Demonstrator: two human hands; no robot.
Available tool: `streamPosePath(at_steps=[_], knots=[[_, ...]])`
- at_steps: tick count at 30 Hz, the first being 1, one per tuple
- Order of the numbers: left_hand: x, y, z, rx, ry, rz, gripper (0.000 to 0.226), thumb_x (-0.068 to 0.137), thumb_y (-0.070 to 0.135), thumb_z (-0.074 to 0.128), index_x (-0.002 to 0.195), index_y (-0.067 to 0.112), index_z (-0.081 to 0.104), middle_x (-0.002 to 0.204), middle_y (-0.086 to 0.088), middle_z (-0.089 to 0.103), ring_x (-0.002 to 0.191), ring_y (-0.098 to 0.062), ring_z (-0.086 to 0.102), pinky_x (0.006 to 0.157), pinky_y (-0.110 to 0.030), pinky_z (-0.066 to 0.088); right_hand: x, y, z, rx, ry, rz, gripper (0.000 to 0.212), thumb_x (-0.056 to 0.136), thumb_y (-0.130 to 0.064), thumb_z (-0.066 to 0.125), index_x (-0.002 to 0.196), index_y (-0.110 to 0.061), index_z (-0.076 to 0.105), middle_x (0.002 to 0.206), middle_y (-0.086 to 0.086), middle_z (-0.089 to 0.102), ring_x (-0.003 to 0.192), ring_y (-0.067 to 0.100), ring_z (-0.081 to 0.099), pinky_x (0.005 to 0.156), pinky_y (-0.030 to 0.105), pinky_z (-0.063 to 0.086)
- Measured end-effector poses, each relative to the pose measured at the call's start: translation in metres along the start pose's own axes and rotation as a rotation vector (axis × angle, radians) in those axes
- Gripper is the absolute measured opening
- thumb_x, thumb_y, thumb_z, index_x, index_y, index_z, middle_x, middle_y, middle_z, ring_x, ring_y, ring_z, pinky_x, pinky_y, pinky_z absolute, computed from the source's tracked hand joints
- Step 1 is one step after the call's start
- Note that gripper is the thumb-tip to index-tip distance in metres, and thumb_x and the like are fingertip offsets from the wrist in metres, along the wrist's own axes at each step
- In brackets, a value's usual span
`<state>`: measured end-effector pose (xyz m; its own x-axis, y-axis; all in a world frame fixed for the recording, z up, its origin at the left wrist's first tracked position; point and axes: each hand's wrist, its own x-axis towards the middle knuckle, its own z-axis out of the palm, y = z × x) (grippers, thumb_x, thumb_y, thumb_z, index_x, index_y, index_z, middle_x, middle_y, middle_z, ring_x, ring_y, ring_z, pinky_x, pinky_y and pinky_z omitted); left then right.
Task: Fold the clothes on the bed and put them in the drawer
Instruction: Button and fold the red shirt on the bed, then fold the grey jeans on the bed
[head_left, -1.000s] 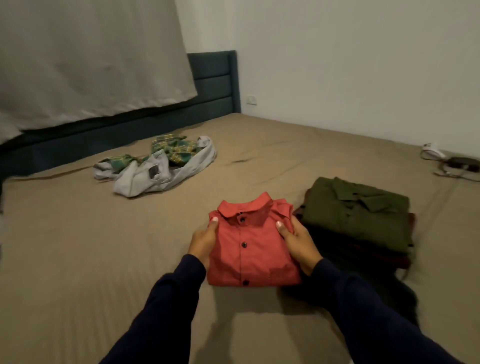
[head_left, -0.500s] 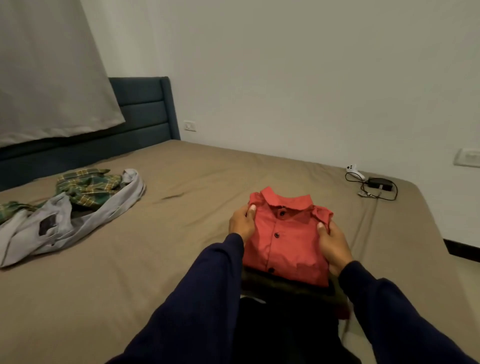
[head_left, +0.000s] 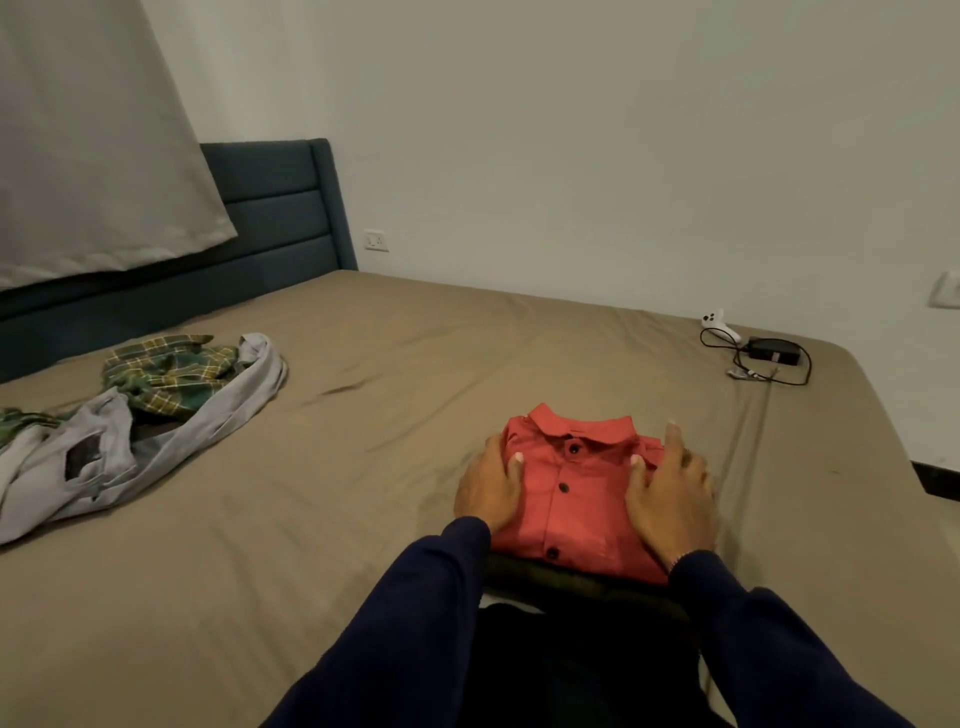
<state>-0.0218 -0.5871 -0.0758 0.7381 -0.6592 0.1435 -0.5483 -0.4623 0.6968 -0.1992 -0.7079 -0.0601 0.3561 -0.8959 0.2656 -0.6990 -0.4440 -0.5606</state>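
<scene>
Both hands lie flat on the folded red shirt (head_left: 574, 499), fingers straight and relaxed, gripping nothing. The left hand (head_left: 491, 493) covers the shirt's left edge and shoulder, the right hand (head_left: 672, 499) its right side, with the index finger reaching up past the collar.

The red shirt sits on top of a stack of folded dark clothes (head_left: 582, 584), near the right edge of the bed (head_left: 363, 467) on the side closest to the person.

The step in hand looks like seating and smoothing this shirt on the stack. To do it well, press evenly with both palms, square the shirt's edges to the pile beneath, and sweep outward from the button line so no crease gets trapped.

Toward the left edge, near the headboard (head_left: 280, 218), a grey garment (head_left: 104, 457) and a green plaid shirt (head_left: 171, 371) lie in a loose heap, not yet folded. A charger with cable (head_left: 769, 356) rests at the far right corner. No drawer is in view.
</scene>
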Motion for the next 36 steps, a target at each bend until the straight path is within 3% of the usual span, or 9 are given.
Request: streamPosePath(at_steps=[2,5,10,14,16,19,24,30,36], knots=[[-0.011,-0.004,-0.003,0.136,-0.090,0.048,0.048,0.105,0.036,0.040,0.150,0.016,0.036,0.143,-0.013,0.051,0.128,-0.033,0.050,0.105,-0.042,0.043,-0.005,-0.001,0.003,-0.138,-0.131,-0.093,0.051,0.102,-0.048,0.035,0.150,-0.031,0.038,0.148,0.013,0.042,0.130,0.038,0.043,0.104,0.052,0.040],[-0.033,-0.014,-0.016,0.324,-0.115,0.045,0.045,0.106,0.038,0.037,0.147,0.019,0.041,0.137,-0.014,0.051,0.124,-0.036,0.049,0.101,-0.045,0.043,-0.010,0.006,0.010,-0.192,-0.374,-0.046,0.058,0.101,-0.056,0.023,0.152,-0.033,0.036,0.162,0.014,0.026,0.143,0.042,0.031,0.116,0.057,0.029],[-0.075,-0.047,-0.078,0.416,-0.038,0.043,0.044,0.107,0.038,0.035,0.148,0.023,0.041,0.137,-0.007,0.052,0.125,-0.032,0.048,0.101,-0.044,0.042,-0.042,-0.030,-0.002,-0.236,-0.110,-0.170,0.062,0.102,-0.052,0.031,0.156,-0.022,0.032,0.160,0.024,0.026,0.148,0.045,0.020,0.118,0.062,0.012],[-0.110,-0.082,-0.149,0.451,0.051,-0.021,0.048,0.107,0.042,0.035,0.153,0.026,0.034,0.139,-0.006,0.052,0.123,-0.031,0.049,0.101,-0.046,0.043,-0.079,-0.096,0.020,-0.092,-0.062,-0.427,0.053,0.101,-0.044,0.042,0.144,-0.015,0.051,0.148,0.026,0.043,0.138,0.047,0.038,0.113,0.062,0.028],[-0.133,-0.107,-0.191,0.475,0.097,-0.065,0.049,0.107,0.042,0.035,0.153,0.027,0.033,0.139,-0.006,0.052,0.122,-0.029,0.050,0.100,-0.046,0.045,-0.106,-0.137,0.040,-0.011,-0.153,-0.532,0.053,0.100,-0.045,0.040,0.142,-0.014,0.051,0.148,0.024,0.044,0.137,0.043,0.041,0.112,0.057,0.034],[-0.169,-0.152,-0.249,0.498,0.165,-0.157,0.050,0.106,0.044,0.037,0.153,0.030,0.032,0.139,-0.005,0.051,0.123,-0.028,0.050,0.099,-0.046,0.046,-0.152,-0.194,0.076,0.048,-0.395,-0.688,0.054,0.104,-0.043,0.042,0.151,-0.017,0.038,0.159,0.016,0.031,0.144,0.033,0.033,0.118,0.045,0.028],[-0.212,-0.240,-0.323,0.529,0.264,-0.300,0.052,0.104,0.046,0.039,0.154,0.031,0.031,0.143,-0.003,0.049,0.125,-0.026,0.049,0.098,-0.045,0.047,-0.218,-0.281,0.145,0.067,-0.668,-0.883,0.055,0.105,-0.043,0.039,0.155,-0.021,0.030,0.162,0.010,0.024,0.146,0.028,0.031,0.118,0.039,0.030],[-0.211,-0.354,-0.368,0.534,0.274,-0.395,0.056,0.103,0.046,0.042,0.156,0.035,0.026,0.150,-0.001,0.042,0.131,-0.023,0.045,0.102,-0.042,0.045,-0.251,-0.382,0.242,0.104,-0.900,-0.920,0.054,0.105,-0.036,0.046,0.154,-0.020,0.032,0.159,0.008,0.030,0.142,0.025,0.037,0.115,0.031,0.029],[-0.152,-0.460,-0.406,0.556,0.243,-0.406,0.066,0.099,0.051,0.049,0.157,0.036,0.021,0.155,-0.003,0.035,0.134,-0.026,0.042,0.102,-0.042,0.044,-0.244,-0.493,0.346,0.319,-0.933,-0.711,0.060,0.101,-0.026,0.058,0.153,-0.015,0.030,0.157,0.010,0.038,0.135,0.030,0.047,0.112,0.038,0.037]])
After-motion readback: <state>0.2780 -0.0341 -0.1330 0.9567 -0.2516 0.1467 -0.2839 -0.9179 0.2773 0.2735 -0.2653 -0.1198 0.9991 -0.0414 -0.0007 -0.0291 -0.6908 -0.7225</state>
